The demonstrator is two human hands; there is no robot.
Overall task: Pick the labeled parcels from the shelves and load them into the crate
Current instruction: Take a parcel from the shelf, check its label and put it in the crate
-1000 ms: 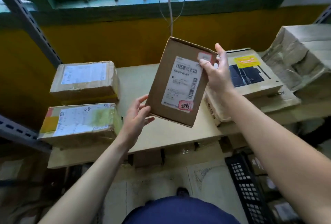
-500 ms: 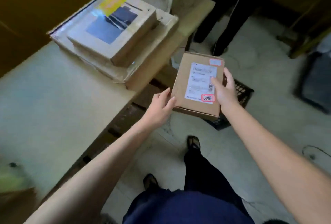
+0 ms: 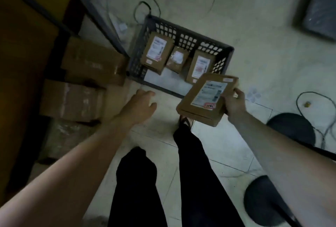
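My right hand (image 3: pixel 233 103) grips a flat brown labeled parcel (image 3: pixel 201 97) by its right edge, holding it in the air just in front of the near right corner of the crate. The dark plastic crate (image 3: pixel 161 28) stands on the floor with three labeled parcels inside: one at the left (image 3: pixel 156 52), a small one in the middle (image 3: pixel 177 59) and one at the right (image 3: pixel 200 66). My left hand (image 3: pixel 140 106) hovers free with relaxed fingers, near the crate's near left side, touching nothing.
Brown cardboard boxes (image 3: pixel 91 61) sit on the low shelf at the left, behind a grey metal shelf post (image 3: pixel 94 12). Cables (image 3: pixel 145 8) trail over the tiled floor. Two dark round stools (image 3: pixel 291 128) stand at the right. My legs (image 3: pixel 181 172) are below.
I have turned from the shelf down to the crate on the floor. My left hand has let go of the parcel; my right hand alone carries it toward the crate.
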